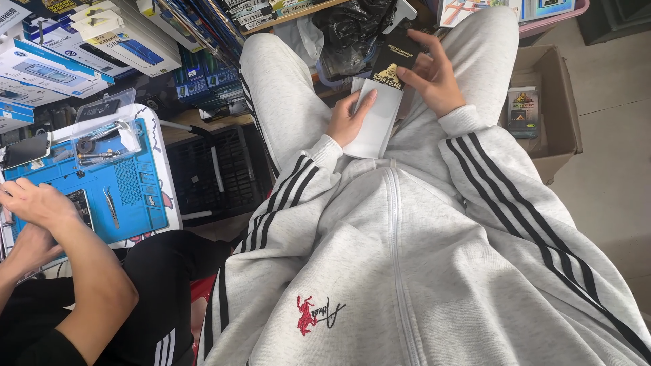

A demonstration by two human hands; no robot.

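My left hand (349, 118) holds a flat white sleeve (377, 122) from beneath, over my lap. My right hand (434, 80) grips the black card-like top (393, 59) sticking out of that sleeve, thumb on its front. Both hands rest between my knees, above my grey trousers and grey zipped jacket with black stripes.
A co-worker's hands (34, 207) work at a blue mat (132, 186) with tweezers (110, 207) and a phone at the left. A black crate (213, 176) stands beside it. A cardboard box (553, 102) with small packets sits at the right. Boxed goods fill the shelves behind.
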